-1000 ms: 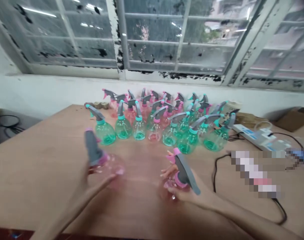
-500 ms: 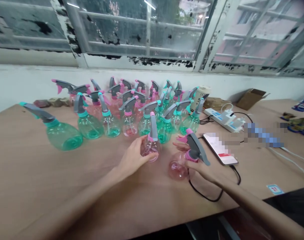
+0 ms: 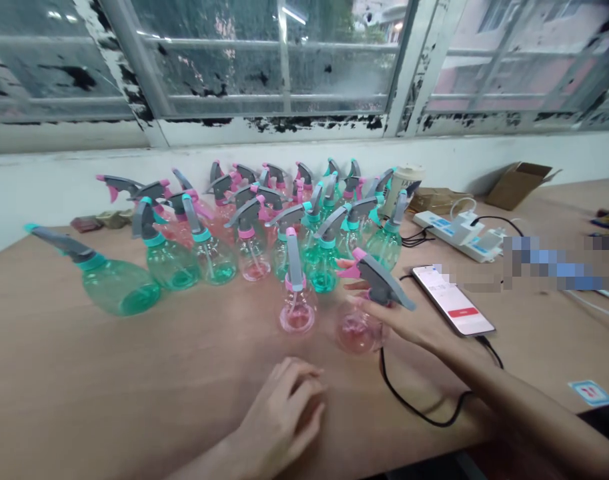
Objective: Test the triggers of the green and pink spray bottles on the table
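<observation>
A clear pink spray bottle (image 3: 359, 328) with a grey and pink trigger head stands on the table, and my right hand (image 3: 403, 323) is wrapped round its neck. Just left of it, untouched, another pink spray bottle (image 3: 297, 313) stands upright. My left hand (image 3: 285, 415) is nearer to me, low over the table, fingers loosely bent and apart with nothing in them. Behind are several green spray bottles (image 3: 177, 267) and pink ones in a crowded group. At the far left a green spray bottle (image 3: 117, 287) leans to the left.
Right of my right hand lies a phone (image 3: 454, 300) with a black cable (image 3: 419, 413) curving below it. Farther back are a white power strip (image 3: 457, 237), a paper cup (image 3: 403, 183) and a cardboard box (image 3: 519, 185). A wall with windows stands behind the table (image 3: 149, 387).
My left hand has let go of the middle pink spray bottle and drawn back towards me. My right hand stays at the other pink bottle's neck. The view has shifted slightly.
</observation>
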Tool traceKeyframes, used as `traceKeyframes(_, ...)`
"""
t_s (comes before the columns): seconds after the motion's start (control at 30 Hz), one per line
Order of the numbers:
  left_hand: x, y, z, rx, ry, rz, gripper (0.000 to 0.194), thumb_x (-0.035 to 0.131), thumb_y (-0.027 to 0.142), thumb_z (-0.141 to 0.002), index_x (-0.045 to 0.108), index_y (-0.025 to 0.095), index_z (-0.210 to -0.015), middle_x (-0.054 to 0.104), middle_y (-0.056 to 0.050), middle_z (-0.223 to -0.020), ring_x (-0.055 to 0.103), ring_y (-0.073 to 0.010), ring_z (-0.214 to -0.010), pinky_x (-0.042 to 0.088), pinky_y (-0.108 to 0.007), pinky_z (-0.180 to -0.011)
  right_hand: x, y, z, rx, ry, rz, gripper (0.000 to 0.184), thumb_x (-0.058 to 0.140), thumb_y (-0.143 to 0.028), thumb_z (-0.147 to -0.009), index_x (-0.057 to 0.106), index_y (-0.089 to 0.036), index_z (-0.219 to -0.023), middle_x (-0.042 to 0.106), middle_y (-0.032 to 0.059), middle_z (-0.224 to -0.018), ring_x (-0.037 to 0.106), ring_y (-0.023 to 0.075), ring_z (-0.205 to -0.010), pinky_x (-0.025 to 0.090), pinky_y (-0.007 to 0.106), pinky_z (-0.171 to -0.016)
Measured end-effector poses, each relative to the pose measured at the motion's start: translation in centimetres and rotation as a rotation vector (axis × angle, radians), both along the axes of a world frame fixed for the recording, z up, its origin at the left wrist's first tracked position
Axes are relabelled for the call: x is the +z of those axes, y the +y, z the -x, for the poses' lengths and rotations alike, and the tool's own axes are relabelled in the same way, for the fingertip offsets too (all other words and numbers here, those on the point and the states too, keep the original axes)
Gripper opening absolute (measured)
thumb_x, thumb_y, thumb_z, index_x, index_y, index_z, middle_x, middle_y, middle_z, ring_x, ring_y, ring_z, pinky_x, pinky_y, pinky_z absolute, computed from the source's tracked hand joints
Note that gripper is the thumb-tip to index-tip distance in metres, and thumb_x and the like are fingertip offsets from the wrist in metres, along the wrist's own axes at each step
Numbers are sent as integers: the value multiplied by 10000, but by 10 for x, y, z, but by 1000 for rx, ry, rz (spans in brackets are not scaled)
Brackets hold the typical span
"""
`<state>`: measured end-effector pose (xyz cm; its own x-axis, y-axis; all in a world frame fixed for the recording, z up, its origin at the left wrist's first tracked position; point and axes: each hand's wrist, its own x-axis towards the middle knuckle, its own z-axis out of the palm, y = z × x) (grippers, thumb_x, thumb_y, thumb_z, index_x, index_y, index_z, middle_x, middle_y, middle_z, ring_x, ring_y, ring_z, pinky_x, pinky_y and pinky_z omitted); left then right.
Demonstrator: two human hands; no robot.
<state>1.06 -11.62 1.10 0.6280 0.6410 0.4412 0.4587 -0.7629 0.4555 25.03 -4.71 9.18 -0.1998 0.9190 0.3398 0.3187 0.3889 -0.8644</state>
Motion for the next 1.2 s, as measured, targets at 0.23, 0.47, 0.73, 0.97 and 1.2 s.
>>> traceKeyframes(0.23,3,23,-48,-169,-16,-70,172,479,55,-857,564,167,-957,634,-85,-926,580,-190,-824,546,-324,-753,3,-4,-11,-81,-125,-32,388,485,-161,-660,650,-244,-1001,633,-18,-722,509,145,-543,464,274,-523)
traceKeyframes(0.47,0,24,-44,-160,0,-72,175,459,63,-873,567,170,-958,632,-76,-889,579,-183,-793,545,-324,-728,10,-6,-6,76,-116,30,401,465,-134,-658,673,-247,-983,686,-5,-861,540,138,-574,496,278,-599)
traceKeyframes(0.73,-1,24,-30,-150,0,-86,183,480,38,-855,570,163,-952,626,-78,-862,570,-191,-775,542,-316,-704,2,-6,-1,25,-62,9,284,518,-186,-705,658,-268,-939,699,4,-866,628,167,-611,522,284,-563)
traceKeyframes(0.97,-4,29,-15,-68,45,-54,183,464,70,-883,574,190,-965,625,-63,-880,591,-195,-781,556,-339,-704,8,-13,1,-58,-152,-22,143,650,-359,-792,584,-245,-735,632,-13,-643,620,148,-573,508,239,-523)
traceKeyframes(1.2,-9,30,-19,-28,157,-86,252,508,84,-844,570,187,-1065,650,-100,-1130,623,-258,-1047,561,-434,-885,1,-14,-1,-59,-7,24,123,601,-312,-768,621,-266,-880,675,-4,-756,650,185,-639,539,282,-561)
